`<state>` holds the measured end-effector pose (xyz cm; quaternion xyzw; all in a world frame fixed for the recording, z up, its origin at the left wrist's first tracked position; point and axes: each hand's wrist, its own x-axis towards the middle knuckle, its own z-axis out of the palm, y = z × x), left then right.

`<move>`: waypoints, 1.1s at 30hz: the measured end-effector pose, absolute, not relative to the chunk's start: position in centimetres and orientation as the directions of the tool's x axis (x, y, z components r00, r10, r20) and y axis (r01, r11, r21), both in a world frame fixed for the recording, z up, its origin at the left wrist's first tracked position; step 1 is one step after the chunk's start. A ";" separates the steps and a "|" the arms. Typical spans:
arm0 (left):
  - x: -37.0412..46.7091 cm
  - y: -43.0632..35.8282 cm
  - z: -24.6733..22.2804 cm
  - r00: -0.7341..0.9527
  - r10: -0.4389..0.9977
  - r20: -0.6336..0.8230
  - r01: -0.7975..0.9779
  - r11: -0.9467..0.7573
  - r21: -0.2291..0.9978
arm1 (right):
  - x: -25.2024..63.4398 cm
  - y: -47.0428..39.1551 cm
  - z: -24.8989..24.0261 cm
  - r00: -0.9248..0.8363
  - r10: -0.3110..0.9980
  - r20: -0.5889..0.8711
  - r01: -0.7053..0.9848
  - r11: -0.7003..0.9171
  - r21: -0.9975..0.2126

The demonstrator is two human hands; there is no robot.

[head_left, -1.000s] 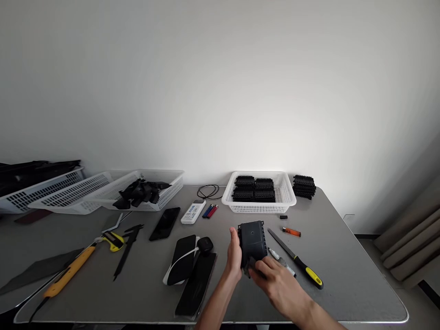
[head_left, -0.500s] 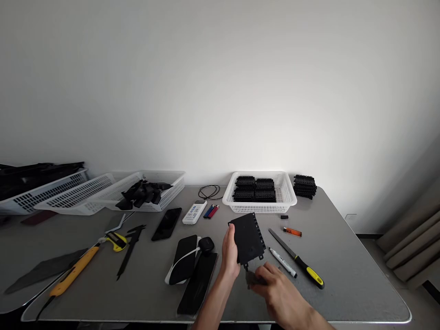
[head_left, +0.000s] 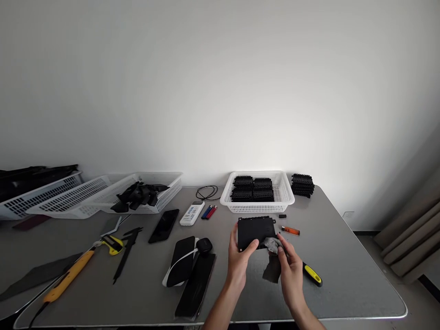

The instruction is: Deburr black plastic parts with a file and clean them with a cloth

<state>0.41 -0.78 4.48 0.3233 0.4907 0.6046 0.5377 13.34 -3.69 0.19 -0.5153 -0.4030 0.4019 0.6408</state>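
Observation:
A flat black plastic plate (head_left: 253, 231) with a toothed far edge is held above the table by my left hand (head_left: 238, 262), thumb on its face and fingers behind. My right hand (head_left: 290, 266) pinches a crumpled grey cloth (head_left: 272, 244) against the plate's lower right corner; a darker piece of it hangs below. Beyond the plate, a white basket (head_left: 257, 208) holds stacks of black toothed parts (head_left: 262, 184). Another stack of such parts (head_left: 302, 185) stands right of the basket.
An orange lighter (head_left: 290, 230) and a file's yellow-black handle (head_left: 312, 274) lie to the right. Phones (head_left: 195, 288), a white power bank (head_left: 192, 213), calipers (head_left: 126, 255), a yellow cutter (head_left: 112, 244) and a yellow-handled tool (head_left: 70, 277) lie left. White baskets (head_left: 172, 195) stand at the back left.
The plate has turned, its toothed edge now facing away from me. My right hand has moved up and right, bringing the cloth onto the plate. My left thumb now rests on the plate's face.

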 end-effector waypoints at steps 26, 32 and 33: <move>-0.6 -1.3 5.5 0.059 0.980 -0.191 -0.306 0.200 0.931 | 16.0 -0.4 2.6 0.001 0.847 0.532 0.496 0.461 -0.736; -0.3 -1.5 5.1 0.038 0.984 -0.175 -0.330 0.178 0.927 | 15.3 -0.7 2.7 -0.070 0.837 0.543 0.569 0.480 -0.667; -0.3 -1.5 5.1 0.031 0.985 -0.170 -0.338 0.170 0.926 | 15.2 -0.9 2.7 -0.064 0.839 0.541 0.585 0.471 -0.661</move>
